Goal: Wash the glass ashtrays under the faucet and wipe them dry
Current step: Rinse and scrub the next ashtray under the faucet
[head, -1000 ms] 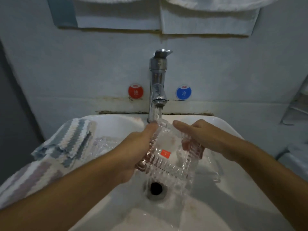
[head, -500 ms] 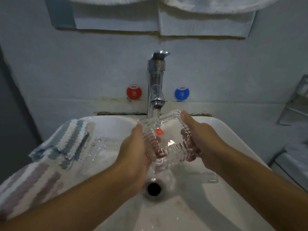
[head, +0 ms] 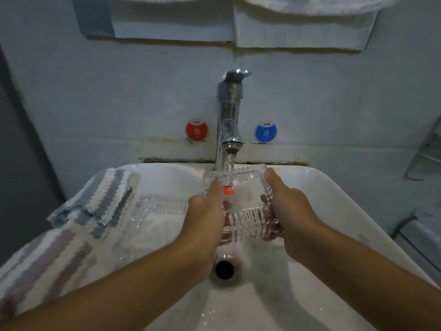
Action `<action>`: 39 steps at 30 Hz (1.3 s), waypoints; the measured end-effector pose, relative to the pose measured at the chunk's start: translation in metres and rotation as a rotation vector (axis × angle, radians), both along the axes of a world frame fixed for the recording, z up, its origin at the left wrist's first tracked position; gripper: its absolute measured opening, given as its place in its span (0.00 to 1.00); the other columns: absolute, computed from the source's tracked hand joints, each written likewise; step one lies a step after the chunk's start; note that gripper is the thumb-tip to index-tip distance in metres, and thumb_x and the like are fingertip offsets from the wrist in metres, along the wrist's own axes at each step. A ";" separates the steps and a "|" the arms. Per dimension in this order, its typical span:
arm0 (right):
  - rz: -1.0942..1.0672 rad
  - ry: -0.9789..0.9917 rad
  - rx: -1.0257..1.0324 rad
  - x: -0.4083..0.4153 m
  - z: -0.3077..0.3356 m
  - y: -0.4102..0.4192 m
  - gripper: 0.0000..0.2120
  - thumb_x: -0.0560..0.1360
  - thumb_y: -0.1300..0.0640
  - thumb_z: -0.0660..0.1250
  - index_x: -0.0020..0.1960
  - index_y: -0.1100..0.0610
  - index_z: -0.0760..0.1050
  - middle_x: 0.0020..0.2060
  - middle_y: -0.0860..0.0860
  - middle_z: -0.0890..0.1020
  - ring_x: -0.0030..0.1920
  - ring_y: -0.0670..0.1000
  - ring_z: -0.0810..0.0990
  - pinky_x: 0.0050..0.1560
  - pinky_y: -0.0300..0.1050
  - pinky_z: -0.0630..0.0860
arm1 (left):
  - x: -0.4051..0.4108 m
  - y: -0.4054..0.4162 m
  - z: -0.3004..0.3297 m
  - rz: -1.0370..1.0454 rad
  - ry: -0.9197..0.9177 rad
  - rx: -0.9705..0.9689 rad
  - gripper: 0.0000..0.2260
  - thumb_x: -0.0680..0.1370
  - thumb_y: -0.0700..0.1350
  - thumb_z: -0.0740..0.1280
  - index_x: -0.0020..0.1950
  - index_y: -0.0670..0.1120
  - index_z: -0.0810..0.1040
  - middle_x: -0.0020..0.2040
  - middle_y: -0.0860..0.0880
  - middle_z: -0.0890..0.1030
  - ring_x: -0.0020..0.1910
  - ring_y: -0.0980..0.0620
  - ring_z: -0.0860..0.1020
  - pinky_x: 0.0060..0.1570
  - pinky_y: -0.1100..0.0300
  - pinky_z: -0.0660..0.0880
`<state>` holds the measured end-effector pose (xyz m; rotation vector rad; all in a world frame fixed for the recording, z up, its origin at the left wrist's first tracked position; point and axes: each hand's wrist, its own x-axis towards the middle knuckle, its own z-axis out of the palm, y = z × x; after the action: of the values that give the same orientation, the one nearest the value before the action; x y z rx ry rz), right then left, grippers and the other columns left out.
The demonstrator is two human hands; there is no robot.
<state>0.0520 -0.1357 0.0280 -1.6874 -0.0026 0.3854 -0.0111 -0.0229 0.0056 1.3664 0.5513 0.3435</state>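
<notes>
A glass ashtray (head: 243, 201) was gripped at its sides by the fingers of the left hand (head: 205, 211) and right hand (head: 288, 206) under the faucet (head: 229, 120), rinsing judged underway, wiping dry still to come.

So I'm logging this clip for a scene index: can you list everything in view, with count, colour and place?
glass ashtray: one, clear ribbed glass with a small red sticker, held under the running water
second glass ashtray: one, clear, lying at the sink's left side beside the cloth
faucet: one, chrome, centre of the back wall, water running
sink: one, white, below the faucet
drain: one, dark, sink bottom
striped cloth: one, white with grey-blue and purplish stripes, draped over the sink's left rim
round stickers: two, red left of the faucet, blue right
left hand: grips the ashtray's left edge
right hand: grips its right edge
</notes>
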 end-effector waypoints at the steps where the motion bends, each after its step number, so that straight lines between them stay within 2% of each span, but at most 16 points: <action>1: 0.008 0.010 0.003 0.000 0.000 -0.001 0.24 0.82 0.37 0.55 0.45 0.55 0.78 0.23 0.48 0.81 0.23 0.45 0.79 0.26 0.36 0.71 | 0.001 0.000 -0.001 -0.014 -0.001 0.014 0.23 0.84 0.60 0.54 0.55 0.44 0.79 0.42 0.46 0.86 0.36 0.50 0.84 0.31 0.59 0.77; 3: 0.029 0.020 -0.009 -0.002 -0.001 -0.001 0.24 0.82 0.37 0.54 0.45 0.55 0.77 0.22 0.47 0.80 0.25 0.46 0.80 0.27 0.37 0.72 | 0.000 0.000 0.002 -0.048 0.000 -0.006 0.25 0.84 0.61 0.53 0.53 0.43 0.81 0.40 0.44 0.86 0.35 0.46 0.85 0.29 0.59 0.78; 5: 0.059 0.010 -0.031 -0.004 0.000 0.002 0.26 0.83 0.37 0.53 0.47 0.55 0.78 0.24 0.48 0.81 0.27 0.46 0.81 0.27 0.38 0.73 | -0.003 0.006 0.006 -0.032 -0.004 -0.058 0.29 0.83 0.62 0.50 0.43 0.42 0.80 0.28 0.46 0.81 0.22 0.50 0.79 0.23 0.64 0.73; 8: 0.089 -0.116 -0.129 -0.006 -0.001 0.008 0.28 0.83 0.37 0.50 0.53 0.57 0.78 0.41 0.53 0.85 0.40 0.51 0.84 0.34 0.44 0.78 | -0.008 0.008 0.012 0.030 -0.023 -0.111 0.29 0.84 0.62 0.48 0.38 0.43 0.74 0.18 0.51 0.71 0.14 0.56 0.69 0.18 0.70 0.65; 10: 0.101 -0.345 -0.269 -0.006 -0.005 0.009 0.28 0.81 0.35 0.49 0.61 0.57 0.72 0.46 0.54 0.82 0.44 0.52 0.83 0.43 0.51 0.82 | -0.005 0.007 0.013 0.052 0.002 -0.048 0.30 0.83 0.63 0.47 0.48 0.43 0.78 0.23 0.49 0.78 0.19 0.54 0.76 0.20 0.66 0.71; 13: 0.205 -0.550 -0.512 -0.013 -0.010 0.010 0.47 0.69 0.22 0.47 0.77 0.53 0.52 0.64 0.57 0.78 0.57 0.55 0.82 0.57 0.54 0.81 | -0.002 0.003 0.011 0.095 0.019 0.057 0.30 0.82 0.65 0.48 0.58 0.45 0.79 0.37 0.44 0.83 0.35 0.47 0.83 0.31 0.58 0.79; 16: 0.230 -0.584 -0.676 -0.021 -0.014 0.016 0.56 0.62 0.19 0.45 0.81 0.49 0.40 0.79 0.55 0.58 0.74 0.59 0.69 0.68 0.56 0.71 | -0.003 -0.004 0.007 0.100 0.038 0.067 0.31 0.82 0.66 0.49 0.57 0.43 0.81 0.31 0.44 0.81 0.38 0.44 0.82 0.43 0.50 0.79; 18: 0.238 -0.565 -0.712 -0.026 -0.015 0.019 0.57 0.61 0.18 0.45 0.81 0.47 0.39 0.80 0.54 0.55 0.75 0.60 0.66 0.68 0.57 0.70 | -0.002 -0.004 0.002 0.110 0.065 0.064 0.31 0.82 0.66 0.48 0.51 0.44 0.82 0.31 0.46 0.80 0.37 0.46 0.80 0.46 0.47 0.78; 20: 0.215 -0.533 -0.665 -0.023 -0.018 0.021 0.53 0.64 0.18 0.47 0.80 0.47 0.45 0.77 0.55 0.61 0.71 0.59 0.71 0.63 0.54 0.73 | -0.003 -0.005 -0.001 0.116 0.097 0.048 0.30 0.81 0.66 0.47 0.54 0.45 0.80 0.39 0.42 0.83 0.41 0.44 0.82 0.49 0.46 0.80; 22: 0.170 -0.513 -0.603 -0.013 -0.019 0.019 0.46 0.68 0.20 0.49 0.76 0.48 0.53 0.70 0.55 0.70 0.62 0.56 0.78 0.57 0.50 0.76 | -0.003 -0.007 -0.003 0.117 0.102 0.054 0.30 0.81 0.66 0.47 0.56 0.47 0.80 0.41 0.45 0.85 0.42 0.46 0.84 0.46 0.49 0.81; 24: 0.123 -0.459 -0.508 0.000 -0.019 0.017 0.38 0.73 0.24 0.49 0.71 0.51 0.59 0.62 0.52 0.77 0.56 0.53 0.80 0.55 0.52 0.78 | -0.002 -0.010 -0.004 0.106 0.079 0.041 0.30 0.81 0.66 0.48 0.54 0.47 0.82 0.38 0.48 0.85 0.38 0.48 0.83 0.41 0.52 0.80; 27: 0.079 -0.386 -0.349 0.010 -0.017 0.013 0.24 0.82 0.36 0.47 0.67 0.52 0.63 0.52 0.47 0.76 0.48 0.49 0.77 0.51 0.50 0.75 | -0.001 -0.012 -0.001 0.093 0.042 0.023 0.29 0.82 0.64 0.49 0.48 0.45 0.82 0.28 0.50 0.81 0.25 0.53 0.78 0.27 0.61 0.72; 29: 0.056 -0.387 -0.300 0.011 -0.015 0.012 0.20 0.85 0.41 0.46 0.63 0.54 0.66 0.46 0.48 0.76 0.45 0.47 0.76 0.45 0.46 0.74 | -0.003 -0.012 0.003 0.090 0.011 0.005 0.29 0.83 0.63 0.50 0.46 0.45 0.82 0.25 0.51 0.81 0.21 0.55 0.78 0.24 0.65 0.71; 33: 0.200 -0.433 -0.293 0.006 -0.015 0.011 0.22 0.84 0.40 0.51 0.69 0.54 0.63 0.45 0.46 0.76 0.43 0.44 0.77 0.37 0.39 0.74 | -0.002 -0.002 0.006 0.095 -0.005 -0.021 0.29 0.83 0.62 0.51 0.44 0.42 0.80 0.24 0.49 0.80 0.19 0.54 0.76 0.21 0.66 0.69; 37: 0.373 -0.462 -0.295 0.004 -0.016 0.012 0.45 0.70 0.34 0.70 0.77 0.49 0.52 0.55 0.44 0.71 0.49 0.43 0.76 0.39 0.32 0.70 | -0.001 0.011 0.005 0.120 0.044 -0.077 0.28 0.83 0.63 0.52 0.53 0.39 0.77 0.23 0.50 0.72 0.18 0.54 0.70 0.20 0.64 0.67; 39: 0.324 -0.452 -0.239 0.003 -0.016 0.013 0.43 0.70 0.34 0.70 0.76 0.50 0.56 0.59 0.44 0.74 0.53 0.45 0.76 0.45 0.38 0.76 | 0.000 0.013 0.003 0.101 0.030 -0.075 0.27 0.83 0.63 0.53 0.51 0.41 0.79 0.24 0.49 0.75 0.21 0.53 0.74 0.23 0.62 0.72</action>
<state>0.0550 -0.1222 0.0123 -1.9851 -0.5889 0.2416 -0.0113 -0.0103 0.0087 1.2763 0.6537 0.3813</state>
